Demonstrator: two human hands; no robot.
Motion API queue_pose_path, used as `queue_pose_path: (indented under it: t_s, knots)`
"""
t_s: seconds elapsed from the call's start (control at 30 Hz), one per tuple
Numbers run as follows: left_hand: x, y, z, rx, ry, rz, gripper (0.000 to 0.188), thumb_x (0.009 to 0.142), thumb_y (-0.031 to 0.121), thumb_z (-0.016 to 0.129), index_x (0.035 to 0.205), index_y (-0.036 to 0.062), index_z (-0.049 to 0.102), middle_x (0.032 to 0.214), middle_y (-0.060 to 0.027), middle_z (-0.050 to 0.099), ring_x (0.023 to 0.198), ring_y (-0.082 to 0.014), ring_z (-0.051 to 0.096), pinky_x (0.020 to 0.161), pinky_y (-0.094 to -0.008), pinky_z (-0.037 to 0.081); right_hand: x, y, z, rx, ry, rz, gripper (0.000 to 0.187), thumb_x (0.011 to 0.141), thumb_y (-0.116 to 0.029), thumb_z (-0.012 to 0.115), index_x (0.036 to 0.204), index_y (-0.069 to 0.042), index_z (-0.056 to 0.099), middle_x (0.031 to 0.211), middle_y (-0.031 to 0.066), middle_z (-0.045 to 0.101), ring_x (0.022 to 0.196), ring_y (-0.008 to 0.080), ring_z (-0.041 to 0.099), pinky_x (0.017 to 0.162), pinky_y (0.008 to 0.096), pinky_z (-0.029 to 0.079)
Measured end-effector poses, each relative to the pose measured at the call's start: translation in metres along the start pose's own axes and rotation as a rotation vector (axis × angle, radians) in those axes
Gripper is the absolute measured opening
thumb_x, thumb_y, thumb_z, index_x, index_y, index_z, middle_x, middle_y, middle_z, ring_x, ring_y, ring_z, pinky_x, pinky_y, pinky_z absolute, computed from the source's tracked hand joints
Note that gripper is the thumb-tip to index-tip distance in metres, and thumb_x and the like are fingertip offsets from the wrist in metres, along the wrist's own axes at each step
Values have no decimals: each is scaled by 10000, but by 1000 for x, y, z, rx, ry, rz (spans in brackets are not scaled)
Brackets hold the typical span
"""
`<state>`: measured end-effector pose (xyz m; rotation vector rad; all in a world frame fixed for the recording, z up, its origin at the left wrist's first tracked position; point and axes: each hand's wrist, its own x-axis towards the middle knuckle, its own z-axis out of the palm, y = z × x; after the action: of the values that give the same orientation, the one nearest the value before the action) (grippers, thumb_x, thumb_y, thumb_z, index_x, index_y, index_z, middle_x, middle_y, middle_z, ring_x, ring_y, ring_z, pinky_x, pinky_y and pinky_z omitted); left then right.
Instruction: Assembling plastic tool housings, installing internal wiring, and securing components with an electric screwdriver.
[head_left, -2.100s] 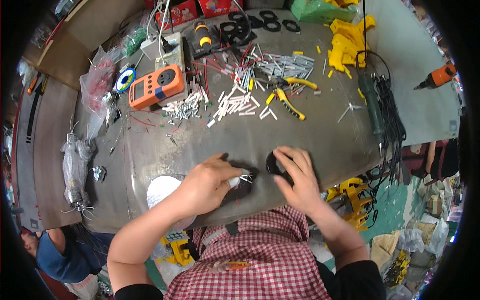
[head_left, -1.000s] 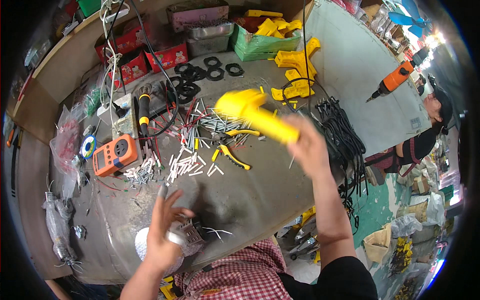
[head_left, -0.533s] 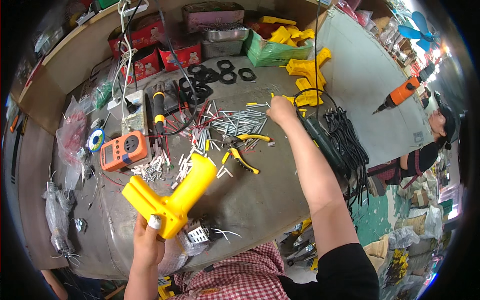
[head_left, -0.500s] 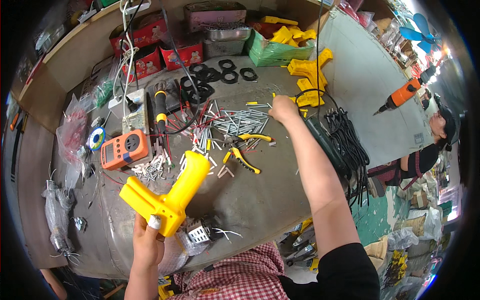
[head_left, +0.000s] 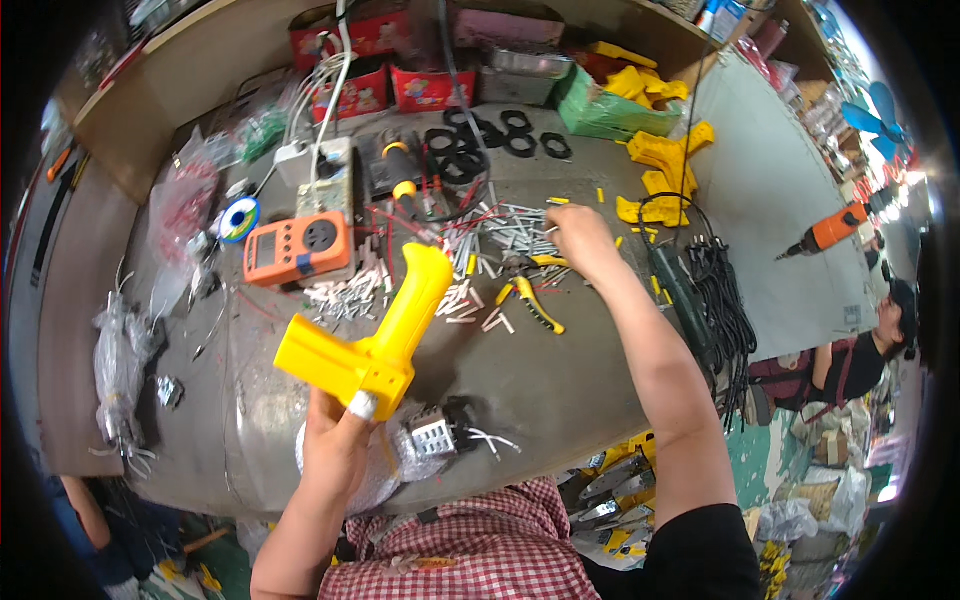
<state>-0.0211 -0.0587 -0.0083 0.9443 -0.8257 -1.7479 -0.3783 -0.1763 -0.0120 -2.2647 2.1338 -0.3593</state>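
My left hand (head_left: 335, 440) grips a yellow plastic pistol-grip tool housing (head_left: 385, 350) from below, a white wrap on its thumb. The housing is held above the near part of the bench, its handle pointing up and away. My right hand (head_left: 582, 240) reaches down at the right edge of a heap of long silver metal rods, likely screws (head_left: 515, 228). Its fingers are curled together; their tips and anything between them are hidden. Just below that hand lies a pair of yellow-and-black pliers (head_left: 540, 305). Short pale sleeves (head_left: 345, 297) are scattered left of them.
An orange meter (head_left: 297, 248), solder spool (head_left: 239, 218) and bubble-wrapped part (head_left: 120, 370) lie left. Black rings (head_left: 520, 144) and a green box (head_left: 610, 112) are at the back. Black cables (head_left: 722, 300) lie right; an orange power screwdriver (head_left: 830, 230) hangs beyond. Another person (head_left: 870, 330) is far right.
The view has shifted, so the bench sits differently in the picture. My right hand has moved from beyond the screw heap's right end down onto its edge. My left hand still holds the housing.
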Motion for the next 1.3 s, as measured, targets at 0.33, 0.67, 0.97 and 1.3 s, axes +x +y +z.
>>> queue_pose_path:
  t_s: [0.33,0.67,0.97,1.3]
  knots:
    - [-7,2,19,-279,-212,-75,645,848,96,651,1389,76,301,1337,-95,469,1221,-244,484,1009,-429,406,-100,-142,-63,1577,-132,73,214,851,-45,662,1039,9,572,830,46,623,680,92,587,595,224,488]
    - [-20,-6,27,-77,-233,158,522,860,59,626,1329,42,397,1279,-96,526,1192,-242,511,1013,-386,392,-117,-157,-55,1456,-318,269,158,850,-122,680,951,-6,642,744,-11,604,614,25,520,536,173,400]
    - [-12,-15,39,-62,-132,333,378,875,-38,554,1235,-14,443,1219,-129,544,1145,-231,531,998,-373,399,-126,-180,-68,1442,322,-121,312,935,-24,521,1233,3,434,916,147,653,715,135,637,634,261,557]
    - [-15,-18,44,29,-186,308,467,870,9,574,1296,10,386,1242,-118,506,1135,-243,530,876,-353,501,-116,-189,-73,1163,619,-178,205,922,-35,552,1114,35,571,894,109,662,718,130,653,633,240,549]
